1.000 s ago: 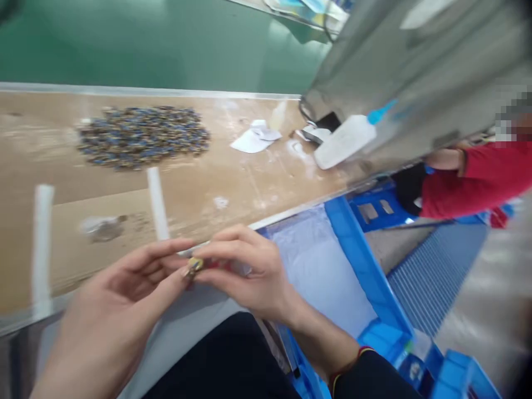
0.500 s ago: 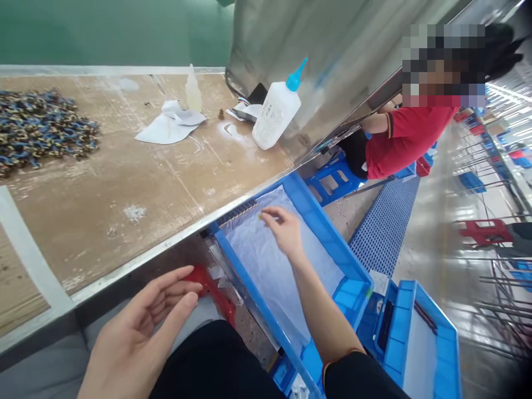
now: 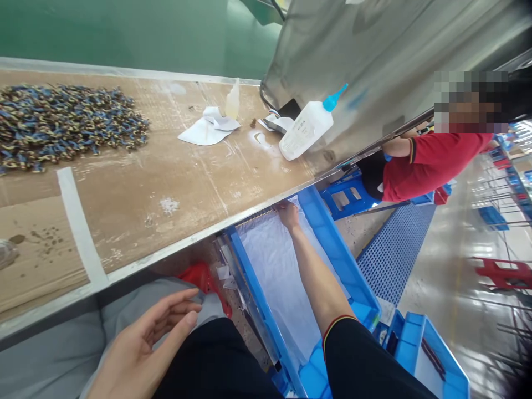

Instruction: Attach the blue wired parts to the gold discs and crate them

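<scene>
My left hand (image 3: 145,346) rests open over my lap, fingers loosely stretched, holding nothing. My right hand (image 3: 287,214) reaches far down into the blue crate (image 3: 332,244) lined with white plastic sheet (image 3: 278,271), at its far end just under the table edge; the fingers are bunched and partly hidden, so I cannot make out what they hold. A pile of small blue-and-brass parts (image 3: 62,124) lies on the brown table (image 3: 166,177) at the far left.
A white squeeze bottle with a blue nozzle (image 3: 305,128) lies by a metal housing (image 3: 374,66). Crumpled white paper (image 3: 208,130) and a small clear bottle (image 3: 233,102) sit mid-table. A person in a red shirt (image 3: 432,163) sits at right. Another blue crate (image 3: 428,354) stands lower right.
My hands separated from a small part held together. The right hand went into the blue crate and then reached to its far end; the left hand dropped to my lap.
</scene>
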The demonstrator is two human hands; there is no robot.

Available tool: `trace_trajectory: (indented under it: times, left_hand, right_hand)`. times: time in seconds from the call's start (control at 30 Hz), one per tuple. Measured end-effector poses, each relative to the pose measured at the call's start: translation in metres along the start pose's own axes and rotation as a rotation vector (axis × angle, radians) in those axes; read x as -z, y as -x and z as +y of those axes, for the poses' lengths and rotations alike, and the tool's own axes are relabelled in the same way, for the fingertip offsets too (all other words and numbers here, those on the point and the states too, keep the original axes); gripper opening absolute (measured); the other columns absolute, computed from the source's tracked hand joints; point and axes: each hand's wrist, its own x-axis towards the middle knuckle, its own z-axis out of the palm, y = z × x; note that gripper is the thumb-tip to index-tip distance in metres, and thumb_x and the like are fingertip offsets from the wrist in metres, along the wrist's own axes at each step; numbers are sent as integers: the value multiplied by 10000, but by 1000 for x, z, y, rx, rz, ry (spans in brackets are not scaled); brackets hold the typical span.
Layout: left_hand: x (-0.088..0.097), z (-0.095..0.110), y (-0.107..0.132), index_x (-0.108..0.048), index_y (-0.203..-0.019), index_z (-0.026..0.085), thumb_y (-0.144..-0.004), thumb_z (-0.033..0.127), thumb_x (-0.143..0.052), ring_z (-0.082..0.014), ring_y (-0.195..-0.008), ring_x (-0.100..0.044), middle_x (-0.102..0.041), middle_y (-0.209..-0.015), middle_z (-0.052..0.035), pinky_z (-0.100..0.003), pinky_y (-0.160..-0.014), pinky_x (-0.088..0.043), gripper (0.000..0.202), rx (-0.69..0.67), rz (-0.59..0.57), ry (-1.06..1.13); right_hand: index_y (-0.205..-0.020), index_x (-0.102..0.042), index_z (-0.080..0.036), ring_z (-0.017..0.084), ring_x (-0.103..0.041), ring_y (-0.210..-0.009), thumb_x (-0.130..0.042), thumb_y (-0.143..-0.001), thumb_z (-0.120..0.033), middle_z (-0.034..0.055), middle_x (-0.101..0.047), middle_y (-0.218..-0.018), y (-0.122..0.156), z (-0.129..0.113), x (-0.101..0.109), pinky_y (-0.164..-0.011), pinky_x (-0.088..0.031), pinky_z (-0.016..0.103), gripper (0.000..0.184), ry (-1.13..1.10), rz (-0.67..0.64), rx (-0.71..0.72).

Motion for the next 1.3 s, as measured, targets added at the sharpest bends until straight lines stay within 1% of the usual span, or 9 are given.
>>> trace_trajectory:
  times: [0.23,0.43,0.63,0.77,0.9,1.0,1.07,1.2,1.3]
  left_hand:
    - [-2,24,-5,-949,-1270,281,-875,858,-915,-408,-1176,-927,-955,-1252,-133,-463,-1080,-761,700,10,55,-6]
    - [8,13,-8,-938,-1335,286,-916,780,-944,-413,-1264,-908,-947,-1306,-138,-466,-1125,-743,648,18,15,33]
    - [-2,27,2,-950,-1242,275,-926,730,-944,-390,-1124,-916,-950,-1193,-121,-476,-1081,-744,554,5,109,81]
    - [-8,35,9,-948,-1221,279,-990,645,-889,-343,-1073,-894,-936,-1114,-98,-426,-1036,-711,437,-26,127,125]
    - [-5,28,14,-953,-1226,285,-1019,619,-853,-319,-1041,-875,-922,-1099,-94,-411,-1008,-693,406,-59,154,161]
    - [-2,22,16,-952,-1220,283,-1020,629,-841,-324,-1044,-872,-917,-1094,-98,-414,-1000,-692,415,-77,157,196]
    - [-1,20,19,-951,-1217,285,-1016,629,-842,-324,-1038,-871,-919,-1092,-97,-415,-999,-693,413,-87,152,214]
    - [4,18,30,-957,-1217,291,-1008,615,-857,-324,-1047,-874,-927,-1091,-89,-409,-1015,-698,398,-121,128,228]
    - [16,7,47,-954,-1245,294,-995,614,-873,-314,-1060,-874,-933,-1119,-82,-386,-1029,-698,415,-136,152,236]
  right_hand:
    - [-1468,-760,-196,292,-812,-1250,-841,-1159,-454,119,-785,-1476,5,9,-5,-1076,-733,508,411,-69,-11,27]
    - [-1455,-762,-191,283,-821,-1219,-837,-1163,-449,113,-796,-1442,12,5,-5,-1067,-736,502,396,-111,-7,19]
    - [-1421,-773,-185,269,-827,-1177,-842,-1160,-454,106,-809,-1402,19,-8,-4,-1032,-742,478,381,-164,37,-1]
    - [-1320,-786,-175,217,-819,-1020,-844,-1161,-463,70,-823,-1246,41,-22,5,-915,-740,403,334,-258,148,20]
    - [-1040,-756,-179,168,-685,-706,-738,-1189,-563,-10,-719,-847,91,-41,27,-691,-614,305,412,-396,435,131]
    - [-1058,-754,-204,176,-629,-656,-561,-1214,-647,-15,-673,-793,137,-78,37,-653,-543,311,508,-510,629,283]
    - [-1110,-796,-217,176,-675,-699,-656,-1174,-644,-4,-728,-850,163,-122,34,-716,-575,321,454,-551,597,418]
    - [-1229,-881,-257,219,-828,-1012,-781,-1134,-438,53,-882,-1182,174,-248,1,-945,-659,353,228,-364,-44,857]
    - [-1220,-882,-258,223,-822,-1123,-696,-1123,-264,55,-891,-1289,148,-333,-34,-1051,-652,359,210,-91,-103,1021]
